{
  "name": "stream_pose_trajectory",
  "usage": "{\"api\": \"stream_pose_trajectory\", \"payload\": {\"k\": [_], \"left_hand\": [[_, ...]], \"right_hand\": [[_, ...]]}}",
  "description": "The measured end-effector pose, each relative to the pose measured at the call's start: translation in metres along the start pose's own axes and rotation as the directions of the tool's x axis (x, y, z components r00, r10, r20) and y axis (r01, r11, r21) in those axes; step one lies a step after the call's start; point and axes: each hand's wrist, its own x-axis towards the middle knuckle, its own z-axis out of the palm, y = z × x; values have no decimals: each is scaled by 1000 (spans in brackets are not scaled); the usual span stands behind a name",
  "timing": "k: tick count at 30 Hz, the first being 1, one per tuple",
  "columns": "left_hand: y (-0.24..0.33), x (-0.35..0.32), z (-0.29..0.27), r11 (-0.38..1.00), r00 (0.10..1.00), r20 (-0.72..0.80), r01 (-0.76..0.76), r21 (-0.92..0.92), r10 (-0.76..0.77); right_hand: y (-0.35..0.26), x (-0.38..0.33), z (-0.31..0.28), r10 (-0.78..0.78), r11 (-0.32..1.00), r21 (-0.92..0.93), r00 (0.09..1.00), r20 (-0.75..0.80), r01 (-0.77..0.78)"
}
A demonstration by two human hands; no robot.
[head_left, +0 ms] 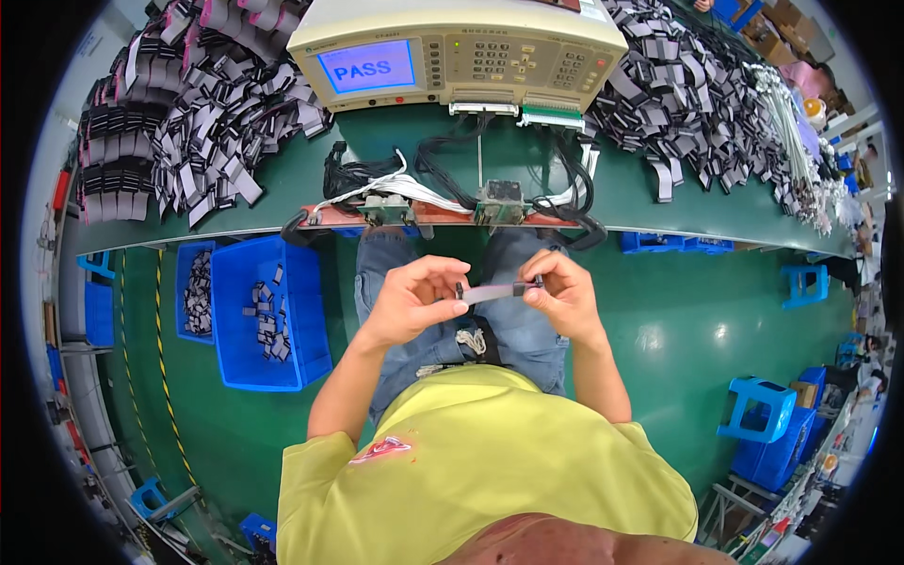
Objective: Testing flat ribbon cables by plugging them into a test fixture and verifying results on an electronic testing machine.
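Between my two hands a short grey ribbon cable (493,293) with black connectors is held stretched, above my lap. My left hand (421,294) pinches the connector at its left end. The black connector at the right end sits between the thumb and fingers of my right hand (562,292). Just beyond, at the table's edge, a red-orange fixture bar (443,217) carries small circuit boards with black and white wires. Those wires run toward a beige cable tester (457,55), whose lit screen (367,67) shows a result.
Heaps of grey ribbon cables (221,141) cover the green table on the left, with another large pile (683,104) on the right. A blue bin (273,315) holding several cables stands on the floor at my left, beside a smaller one (196,292). Blue stools (759,410) stand at the right.
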Motion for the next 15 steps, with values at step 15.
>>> {"api": "stream_pose_trajectory", "payload": {"k": [15], "left_hand": [[-16, 35, 9, 601, 819, -101, -325, 731, 566]], "right_hand": [[-9, 26, 21, -304, 808, -586, 901, -309, 71]]}}
